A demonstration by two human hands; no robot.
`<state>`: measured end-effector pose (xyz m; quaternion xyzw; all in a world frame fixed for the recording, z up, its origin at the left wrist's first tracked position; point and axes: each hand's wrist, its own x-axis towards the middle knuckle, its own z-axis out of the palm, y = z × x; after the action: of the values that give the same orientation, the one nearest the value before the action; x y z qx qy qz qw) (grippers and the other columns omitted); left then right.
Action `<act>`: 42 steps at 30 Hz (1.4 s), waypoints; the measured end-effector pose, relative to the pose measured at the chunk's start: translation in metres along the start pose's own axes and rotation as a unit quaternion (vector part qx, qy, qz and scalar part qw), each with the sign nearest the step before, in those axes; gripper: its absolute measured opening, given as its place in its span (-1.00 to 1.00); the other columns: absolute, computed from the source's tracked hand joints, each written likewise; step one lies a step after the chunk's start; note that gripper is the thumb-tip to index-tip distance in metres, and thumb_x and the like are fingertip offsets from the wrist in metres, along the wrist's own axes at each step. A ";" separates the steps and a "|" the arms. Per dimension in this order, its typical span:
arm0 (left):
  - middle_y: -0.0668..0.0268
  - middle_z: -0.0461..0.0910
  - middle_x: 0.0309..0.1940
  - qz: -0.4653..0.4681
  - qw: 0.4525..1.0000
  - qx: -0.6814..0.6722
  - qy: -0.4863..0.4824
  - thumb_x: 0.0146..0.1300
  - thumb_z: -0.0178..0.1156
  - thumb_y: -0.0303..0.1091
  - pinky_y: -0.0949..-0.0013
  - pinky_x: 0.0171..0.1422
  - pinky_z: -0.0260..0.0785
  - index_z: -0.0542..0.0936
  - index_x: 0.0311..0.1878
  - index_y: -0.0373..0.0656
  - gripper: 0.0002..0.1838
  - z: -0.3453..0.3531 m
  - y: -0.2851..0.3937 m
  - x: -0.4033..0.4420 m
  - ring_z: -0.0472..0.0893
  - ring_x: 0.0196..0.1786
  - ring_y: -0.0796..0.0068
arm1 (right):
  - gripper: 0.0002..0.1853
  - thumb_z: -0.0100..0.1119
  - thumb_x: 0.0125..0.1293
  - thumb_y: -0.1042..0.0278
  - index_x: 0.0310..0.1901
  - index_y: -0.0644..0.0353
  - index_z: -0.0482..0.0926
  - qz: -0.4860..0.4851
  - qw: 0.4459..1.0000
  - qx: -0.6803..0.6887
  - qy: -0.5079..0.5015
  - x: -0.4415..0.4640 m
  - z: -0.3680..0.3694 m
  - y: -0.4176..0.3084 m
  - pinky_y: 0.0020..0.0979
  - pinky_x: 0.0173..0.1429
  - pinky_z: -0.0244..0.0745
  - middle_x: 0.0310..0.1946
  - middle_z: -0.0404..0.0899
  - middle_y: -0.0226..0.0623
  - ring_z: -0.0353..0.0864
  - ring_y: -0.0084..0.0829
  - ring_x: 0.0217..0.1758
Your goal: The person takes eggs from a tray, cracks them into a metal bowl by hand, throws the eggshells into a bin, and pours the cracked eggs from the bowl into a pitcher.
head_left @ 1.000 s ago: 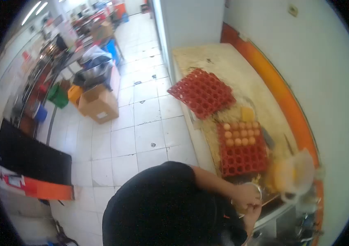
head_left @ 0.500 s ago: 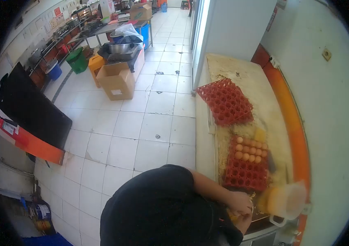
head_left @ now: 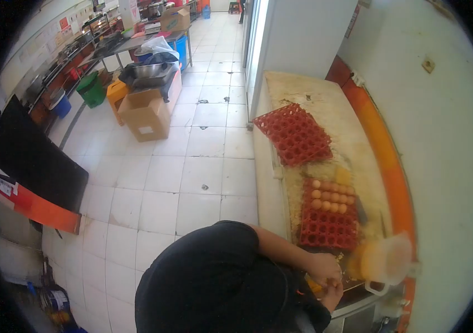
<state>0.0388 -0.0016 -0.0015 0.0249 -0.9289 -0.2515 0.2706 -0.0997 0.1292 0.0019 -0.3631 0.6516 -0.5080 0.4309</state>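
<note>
My left hand (head_left: 326, 268) and my right hand (head_left: 333, 293) meet at the counter's near end, fingers closed together. Whatever is between the fingers is too small and hidden to name. Something yellow (head_left: 314, 286) shows just beneath them, partly covered by my arm and dark sleeve. Beyond my hands lies a red egg tray (head_left: 330, 230), with several brown eggs (head_left: 333, 197) in its far rows and bare cups in the near ones. To the right stands a translucent jug (head_left: 383, 260) holding yellow liquid, its handle toward me.
Another red tray (head_left: 295, 135), without eggs, lies farther back on the stained counter (head_left: 331, 116). A yellow block (head_left: 343, 176) sits behind the eggs. An orange-edged wall (head_left: 442, 139) bounds the right side. On the tiled floor at left are a cardboard box (head_left: 146, 116) and a green bin (head_left: 91, 90).
The camera view has shifted and tilted, so counter and floor appear displaced. My hands stay together beside the jug, and the yellow thing under them now shows, unlike a second ago. The eggs look unchanged.
</note>
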 end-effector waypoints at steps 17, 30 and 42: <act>0.16 0.53 0.02 -0.393 0.674 -0.625 -0.017 0.35 -0.02 -0.31 0.24 0.24 0.37 0.41 0.21 -0.27 -0.59 -0.022 -0.040 0.001 0.54 0.09 0.35 | -0.51 0.13 0.39 0.09 0.18 0.29 0.40 0.073 0.855 0.359 0.368 -0.229 -0.127 0.111 -0.45 -0.11 0.32 -0.18 0.53 -0.39 0.45 -0.52 -0.18; 0.19 0.48 0.09 -0.445 0.795 -0.407 -0.071 0.20 -0.10 -0.67 0.35 0.18 0.46 0.36 0.29 -0.27 -0.46 -0.043 -0.036 -0.001 0.54 0.10 0.39 | -0.46 0.28 0.32 0.31 0.26 0.34 0.38 0.252 0.782 -0.153 0.549 -0.275 -0.072 0.187 -0.28 0.27 0.42 0.15 0.47 -0.05 0.52 -0.27 0.17; 0.09 0.45 0.10 -0.384 0.814 -0.435 -0.016 0.20 0.36 -0.20 0.25 0.09 0.53 0.37 0.16 -0.20 -0.45 -0.036 -0.041 -0.064 0.55 0.10 0.24 | -0.93 0.18 0.38 0.53 -0.15 0.28 0.52 0.121 0.896 0.022 0.426 -0.138 0.004 0.115 -0.57 -0.08 0.43 -0.28 0.52 -0.38 0.50 -0.63 -0.22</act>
<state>0.1086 -0.0422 -0.0261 0.2553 -0.6416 -0.7133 0.1198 -0.0500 0.2788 -0.0844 -0.0207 0.8005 -0.5721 0.1774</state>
